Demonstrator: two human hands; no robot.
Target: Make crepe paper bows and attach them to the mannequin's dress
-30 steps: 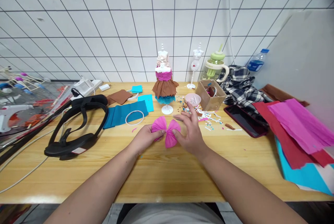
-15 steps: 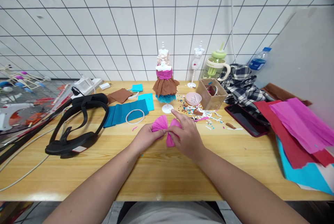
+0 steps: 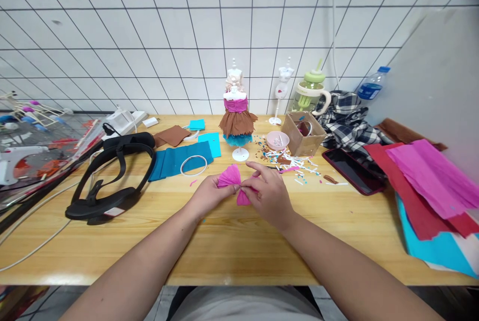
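Observation:
A piece of pink crepe paper [image 3: 229,176], pinched at its middle like a bow, is held between both hands above the wooden table [image 3: 239,246]. My left hand [image 3: 210,195] grips its left fan near the centre. The fingertips of my right hand [image 3: 267,195] pinch the gathered centre, with the index finger stretched forward; this hand partly covers the right fan. Just beyond the hands stands a small mannequin [image 3: 236,116] on a round white base, dressed in a pink band, a brown ruffled skirt and a blue under-layer.
Left lie a black headset [image 3: 112,176], teal paper [image 3: 168,163] and a white ring [image 3: 193,173]. Paper scraps, a pink bowl [image 3: 277,140], a cardboard box [image 3: 304,136], a phone [image 3: 352,171] and coloured paper sheets [image 3: 426,196] are on the right. A green-lidded bottle [image 3: 310,91] stands behind.
The right fan of the pink paper looks more folded in and covered by my right hand. My hands have otherwise hardly moved.

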